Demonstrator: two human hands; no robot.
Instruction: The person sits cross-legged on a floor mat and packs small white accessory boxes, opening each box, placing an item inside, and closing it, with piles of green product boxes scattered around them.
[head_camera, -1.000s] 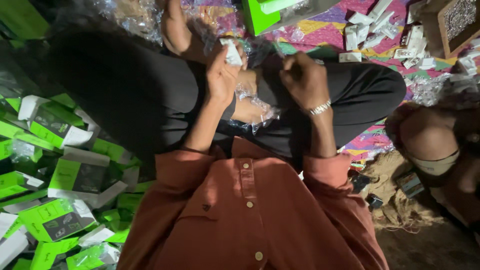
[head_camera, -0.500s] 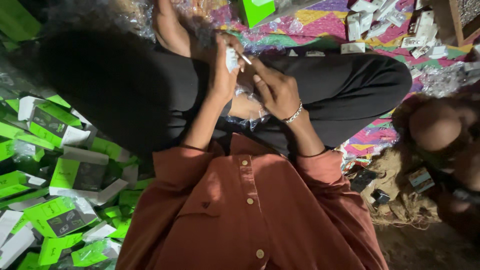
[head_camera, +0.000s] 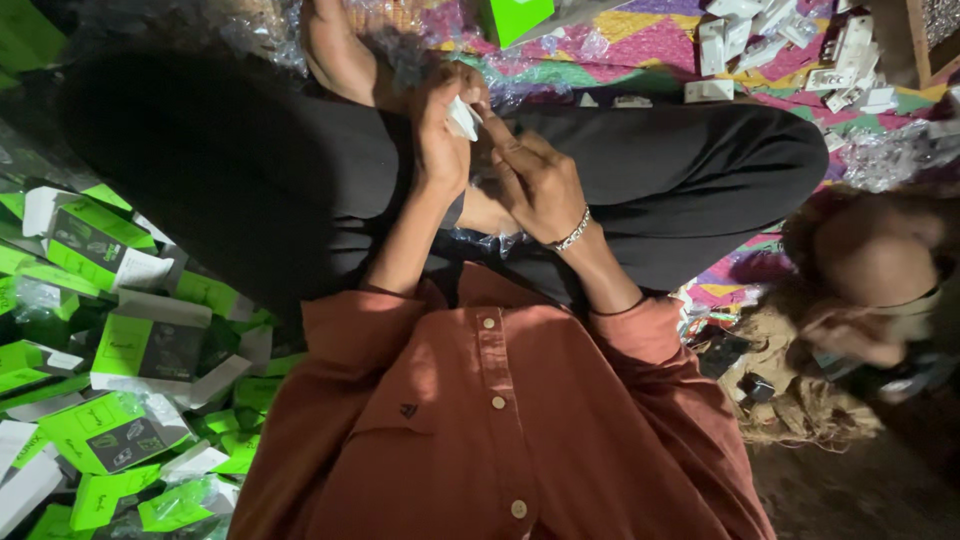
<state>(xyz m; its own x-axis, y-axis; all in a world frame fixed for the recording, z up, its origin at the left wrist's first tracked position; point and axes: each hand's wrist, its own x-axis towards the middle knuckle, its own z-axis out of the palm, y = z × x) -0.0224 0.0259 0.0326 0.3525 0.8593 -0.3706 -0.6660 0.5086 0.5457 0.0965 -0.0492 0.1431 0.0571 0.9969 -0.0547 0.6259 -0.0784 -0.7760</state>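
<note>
A seated person's left hand (head_camera: 440, 150) grips a small white part (head_camera: 462, 118) above crossed legs in black trousers (head_camera: 690, 190), while the right hand (head_camera: 540, 185), braceleted, closes its fingertips on the same piece. Green-and-white boxes (head_camera: 130, 340) lie heaped beside the left knee; more white parts (head_camera: 790, 50) are scattered on the patterned cloth (head_camera: 650, 40) beyond.

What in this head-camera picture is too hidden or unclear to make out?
- Small white item: mostly covered by the left hand and right hand, so its kind and each hand's grip on it stay unclear.
- Green box: cut off by the top edge.
- White parts on the patterned cloth: too small to identify.
- Right-edge figure: blurred.
</note>
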